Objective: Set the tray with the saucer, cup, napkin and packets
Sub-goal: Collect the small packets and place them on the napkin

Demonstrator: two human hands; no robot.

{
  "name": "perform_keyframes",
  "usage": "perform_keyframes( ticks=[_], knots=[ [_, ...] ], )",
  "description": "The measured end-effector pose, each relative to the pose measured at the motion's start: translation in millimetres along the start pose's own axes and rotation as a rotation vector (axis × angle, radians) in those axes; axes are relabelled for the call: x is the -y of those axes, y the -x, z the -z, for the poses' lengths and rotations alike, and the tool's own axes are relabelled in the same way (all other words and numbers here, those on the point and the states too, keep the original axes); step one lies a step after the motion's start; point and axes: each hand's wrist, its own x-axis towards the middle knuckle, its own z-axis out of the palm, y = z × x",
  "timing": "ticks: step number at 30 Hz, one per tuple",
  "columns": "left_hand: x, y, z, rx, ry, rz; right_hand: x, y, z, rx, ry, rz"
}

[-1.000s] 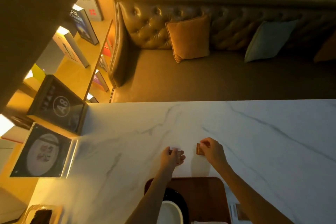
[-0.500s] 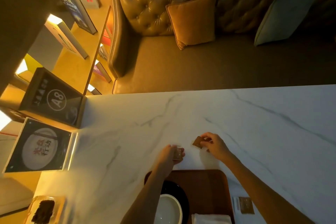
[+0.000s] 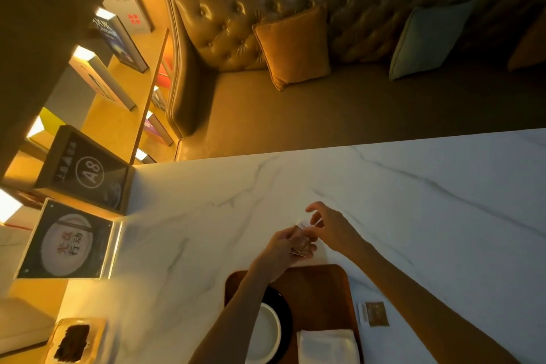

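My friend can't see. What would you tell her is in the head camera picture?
Two hands meet over a marble table: the left hand holds small packets, the right hand reaching to them. Nearer, a wooden tray carries a white cup on a black saucer and a napkin; loose packets lie beside it.

Tray (image 3: pixel 320 282): cup (image 3: pixel 266 334) on black saucer (image 3: pixel 286 316), white napkin (image 3: pixel 328 346); packets (image 3: pixel 375 314) beside tray.
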Motion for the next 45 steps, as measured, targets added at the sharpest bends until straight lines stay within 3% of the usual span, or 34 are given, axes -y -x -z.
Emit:
perform_keyframes(
  ticks=[7,11,14,20,25,29,34,36,39,41,45],
  knots=[
    [-7,23,-34,-0.010,-0.147,-0.034,-7,42,4,-0.089,-0.175,-0.008],
    [0,32,-61,-0.062,-0.198,-0.055,-22,73,13,-0.151,-0.292,-0.100],
    [17,36,-77,-0.103,-0.190,-0.059,-58,109,22,-0.363,0.009,-0.208],
    [58,37,-96,-0.243,-0.089,0.059,-127,167,1,-0.060,0.416,-0.306],
    [85,34,-116,-0.349,-0.047,0.137,-145,187,-32,-0.149,0.456,-0.368],
    [93,35,-128,-0.381,-0.100,0.117,-156,188,-32,-0.247,0.204,-0.444],
    [101,28,-150,-0.400,-0.125,0.028,-157,199,7,-0.434,-0.527,-0.421],
    [103,20,-172,-0.399,-0.071,-0.007,-151,198,25,-0.439,-0.676,-0.351],
    [106,1,-213,-0.322,0.015,-0.027,-142,196,43,-0.454,-0.663,-0.287],
    [108,-8,-238,-0.254,-0.073,-0.074,-141,197,51,-0.508,-0.567,-0.262],
    [113,-25,-266,-0.312,-0.171,-0.143,-147,199,69,-0.550,-0.575,-0.292]
  ],
)
